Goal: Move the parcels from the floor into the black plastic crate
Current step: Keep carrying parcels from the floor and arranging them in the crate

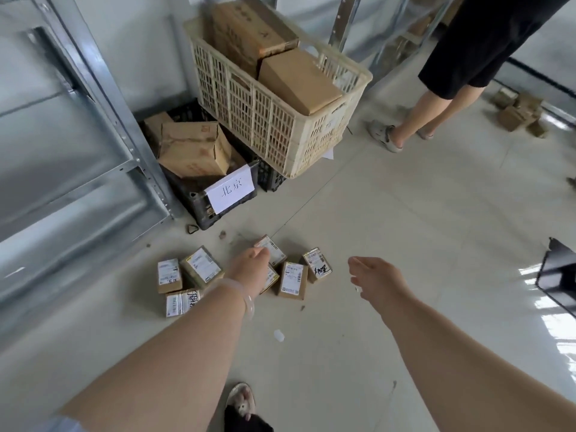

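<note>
At the left, tall metal shelving (78, 135). Beside it, a cream crate (280, 129) loaded with cartons (299, 79), perched partly on the black plastic crate (199, 202). That crate already part-filled with brown boxes (193, 148), with a paper label (232, 188) at its front rim. Nearer, on the tiled floor (405, 213), a loose cluster of small labelled parcels (292, 279), about seven, none yet in the crate.

Step in hand, by the look of it: the reach for a pick. Left hand (251, 263) down over the farthest parcel (271, 248), fingers hidden behind the knuckles, so no telling whether gripping or only touching. Right hand (374, 275) spread and relaxed, holding nothing, hovering over bare floor just right of the cluster.

Next: close firmly round one parcel, lift clear of its neighbours, carry forward and left, and drop it among the boxes behind the label. Tight room there, probably.
</note>
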The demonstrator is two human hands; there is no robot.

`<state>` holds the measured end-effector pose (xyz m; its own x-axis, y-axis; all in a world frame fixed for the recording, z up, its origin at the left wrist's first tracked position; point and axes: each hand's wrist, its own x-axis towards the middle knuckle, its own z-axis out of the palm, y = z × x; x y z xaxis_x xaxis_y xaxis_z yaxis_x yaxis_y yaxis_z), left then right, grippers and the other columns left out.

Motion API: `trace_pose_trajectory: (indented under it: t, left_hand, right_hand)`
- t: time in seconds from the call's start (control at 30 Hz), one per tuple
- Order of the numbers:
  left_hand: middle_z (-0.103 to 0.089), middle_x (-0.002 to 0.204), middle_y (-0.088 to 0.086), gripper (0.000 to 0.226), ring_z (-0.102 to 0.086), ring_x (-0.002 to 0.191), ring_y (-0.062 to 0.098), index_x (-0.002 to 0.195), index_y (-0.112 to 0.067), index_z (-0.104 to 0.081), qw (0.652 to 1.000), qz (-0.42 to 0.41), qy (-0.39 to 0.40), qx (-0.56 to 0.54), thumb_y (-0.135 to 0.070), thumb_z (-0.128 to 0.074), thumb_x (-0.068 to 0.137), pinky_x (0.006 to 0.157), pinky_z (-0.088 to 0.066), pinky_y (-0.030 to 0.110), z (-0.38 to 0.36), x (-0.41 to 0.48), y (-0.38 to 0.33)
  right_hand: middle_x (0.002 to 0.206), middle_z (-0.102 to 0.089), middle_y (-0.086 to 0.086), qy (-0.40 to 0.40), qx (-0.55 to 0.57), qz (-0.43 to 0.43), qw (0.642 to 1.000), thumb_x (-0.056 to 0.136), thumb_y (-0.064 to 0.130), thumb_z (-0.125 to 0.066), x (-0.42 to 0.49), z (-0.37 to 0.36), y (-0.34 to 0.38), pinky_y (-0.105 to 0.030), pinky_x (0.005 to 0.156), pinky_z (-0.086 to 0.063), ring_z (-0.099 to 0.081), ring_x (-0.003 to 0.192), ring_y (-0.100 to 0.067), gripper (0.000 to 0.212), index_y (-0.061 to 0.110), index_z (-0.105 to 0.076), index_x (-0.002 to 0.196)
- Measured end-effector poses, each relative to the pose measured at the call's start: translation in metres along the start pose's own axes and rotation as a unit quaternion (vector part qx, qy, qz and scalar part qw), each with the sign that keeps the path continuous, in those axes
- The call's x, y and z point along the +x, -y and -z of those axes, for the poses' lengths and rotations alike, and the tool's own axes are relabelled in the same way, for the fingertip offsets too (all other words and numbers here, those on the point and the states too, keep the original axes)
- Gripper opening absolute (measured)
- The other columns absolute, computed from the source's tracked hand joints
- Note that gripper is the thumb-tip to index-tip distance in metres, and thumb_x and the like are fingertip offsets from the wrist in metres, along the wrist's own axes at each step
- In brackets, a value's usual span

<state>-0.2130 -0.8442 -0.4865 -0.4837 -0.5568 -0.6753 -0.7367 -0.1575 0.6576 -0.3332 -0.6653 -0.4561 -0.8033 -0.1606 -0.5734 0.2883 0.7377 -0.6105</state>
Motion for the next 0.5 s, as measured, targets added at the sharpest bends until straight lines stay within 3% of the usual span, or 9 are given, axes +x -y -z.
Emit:
trace_pose_trajectory:
  t: [0.13,0.23,0.33,0.43,0.5]
  left_hand:
    - [-0.057,0.128,0.004,0.037,-0.055,0.117,0.027,0.128,-0.017,-0.052,0.999,0.019,-0.013,-0.026,-0.034,-0.036,0.099,0.103,-0.042,0.045,-0.011,0.048,-0.017]
    - [-0.051,0.131,0.008,0.029,-0.055,0.116,0.025,0.125,-0.011,-0.048,0.999,0.032,-0.017,0.022,-0.017,-0.038,0.098,0.101,-0.044,0.042,-0.027,0.084,-0.018]
    - [-0.054,0.129,0.009,0.033,-0.057,0.115,0.027,0.127,-0.014,-0.049,0.998,0.034,-0.039,0.042,-0.025,-0.04,0.097,0.1,-0.044,0.044,-0.045,0.129,-0.004]
    - [-0.055,0.13,0.007,0.036,-0.057,0.115,0.026,0.13,-0.015,-0.048,0.996,0.063,-0.057,0.024,-0.028,-0.039,0.097,0.1,-0.044,0.043,-0.07,0.169,0.02]
    - [-0.056,0.13,0.009,0.036,-0.055,0.119,0.028,0.13,-0.011,-0.051,0.993,0.073,-0.089,-0.029,-0.025,-0.043,0.098,0.102,-0.044,0.04,-0.092,0.189,0.035]
  right_hand:
    - [0.102,-0.071,-0.003,0.037,-0.021,0.009,0.999,0.07,0.047,-0.058,0.065,-0.002,0.015,-0.049,0.09,-0.051,-0.066,0.1,-0.03,0.013,0.037,-0.066,0.066]
    - [0.103,-0.071,-0.003,0.061,-0.046,0.006,0.997,0.074,0.044,-0.06,0.116,-0.012,0.016,-0.049,0.091,-0.051,-0.066,0.101,-0.029,0.012,0.036,-0.067,0.068]
    - [0.098,-0.072,-0.005,0.08,-0.079,0.012,0.994,0.084,0.038,-0.06,0.173,-0.03,0.008,-0.05,0.09,-0.053,-0.067,0.099,-0.03,0.019,0.032,-0.067,0.067]
    - [0.094,-0.072,-0.01,0.126,-0.122,0.013,0.984,0.087,0.035,-0.058,0.225,-0.05,-0.004,-0.045,0.082,-0.054,-0.067,0.099,-0.034,0.023,0.022,-0.068,0.072]
    - [0.093,-0.07,-0.02,0.151,-0.142,0.016,0.978,0.089,0.03,-0.056,0.258,-0.062,-0.019,-0.038,0.071,-0.047,-0.067,0.094,-0.037,0.026,0.006,-0.068,0.088]
